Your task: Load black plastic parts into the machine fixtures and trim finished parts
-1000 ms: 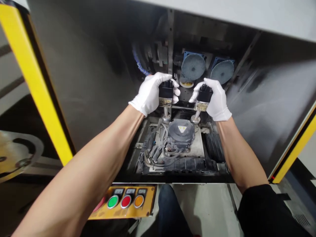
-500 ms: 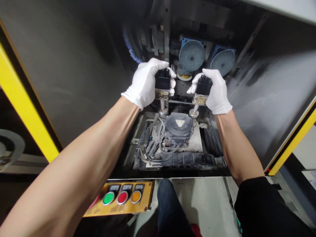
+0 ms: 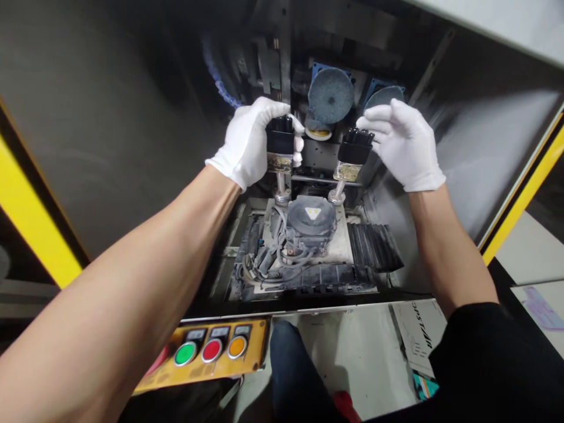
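Observation:
My left hand (image 3: 253, 144), in a white glove, is closed around a black block (image 3: 281, 136) with dark rounded pieces on top. That block sits on a short metal post (image 3: 282, 187) with a worn, yellowish band below it. To the right, a matching black block (image 3: 355, 147) tops a slightly tilted post (image 3: 338, 191). Beside it my right hand (image 3: 403, 144), also gloved, has its fingers apart and partly bent; the fingertips are close to the block's upper right corner. Whether they touch it, I cannot tell.
Two grey round discs (image 3: 331, 95) on blue mounts stand behind the blocks. A dark motor housing (image 3: 312, 220) with a warning triangle and cables sits below. Near the front is a yellow button panel (image 3: 202, 352). Grey walls (image 3: 110, 129) flank both sides.
My right hand has let go of the right black block and moved to the right, its fingers opening. The left hand keeps its hold. The whole view has shifted slightly.

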`<action>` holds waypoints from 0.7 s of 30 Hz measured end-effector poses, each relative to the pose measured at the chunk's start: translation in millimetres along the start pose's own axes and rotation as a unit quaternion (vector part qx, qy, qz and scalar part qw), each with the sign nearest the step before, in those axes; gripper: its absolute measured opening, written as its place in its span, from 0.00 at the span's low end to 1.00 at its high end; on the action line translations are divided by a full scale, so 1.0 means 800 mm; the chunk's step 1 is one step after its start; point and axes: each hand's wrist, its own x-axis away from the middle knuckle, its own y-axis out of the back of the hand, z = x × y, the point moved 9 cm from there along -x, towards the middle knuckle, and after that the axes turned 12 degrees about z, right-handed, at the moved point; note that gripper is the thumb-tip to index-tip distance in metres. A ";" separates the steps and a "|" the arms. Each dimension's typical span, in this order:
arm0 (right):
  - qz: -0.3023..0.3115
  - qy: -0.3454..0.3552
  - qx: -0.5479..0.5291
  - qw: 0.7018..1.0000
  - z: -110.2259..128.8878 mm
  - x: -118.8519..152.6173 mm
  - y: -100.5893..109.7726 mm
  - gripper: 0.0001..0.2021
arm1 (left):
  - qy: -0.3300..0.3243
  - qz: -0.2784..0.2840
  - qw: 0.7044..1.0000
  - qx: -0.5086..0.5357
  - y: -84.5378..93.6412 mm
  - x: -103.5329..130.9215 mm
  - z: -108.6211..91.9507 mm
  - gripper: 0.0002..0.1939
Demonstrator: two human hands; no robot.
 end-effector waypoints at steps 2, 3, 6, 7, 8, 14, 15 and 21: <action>0.025 0.002 -0.028 0.999 -0.001 -0.005 -0.009 0.11 | 0.001 -0.011 1.000 0.004 0.001 0.001 0.001 0.14; 0.049 -0.008 -0.032 0.998 -0.006 -0.008 -0.022 0.08 | -0.001 -0.012 1.000 0.004 0.000 0.001 0.001 0.14; 0.112 -0.024 -0.050 0.992 -0.021 -0.015 -0.065 0.06 | -0.013 -0.011 1.000 0.002 -0.001 0.003 -0.002 0.13; 0.120 -0.008 -0.070 0.990 -0.022 -0.016 -0.075 0.07 | -0.017 -0.012 1.000 -0.005 -0.001 0.004 -0.004 0.13; 0.121 0.019 -0.090 0.988 -0.021 -0.016 -0.081 0.07 | -0.021 -0.010 1.000 -0.013 -0.001 0.004 -0.006 0.12; 0.116 0.046 -0.080 0.989 -0.027 -0.019 -0.082 0.12 | -0.024 0.004 0.999 -0.030 0.005 0.000 -0.005 0.13; 0.114 0.030 -0.084 0.989 -0.030 -0.020 -0.082 0.14 | -0.029 0.012 0.999 -0.034 0.006 -0.001 -0.004 0.13; 0.055 0.010 -0.158 0.986 -0.028 -0.019 -0.080 0.21 | -0.045 0.016 0.998 -0.046 0.013 -0.006 -0.002 0.11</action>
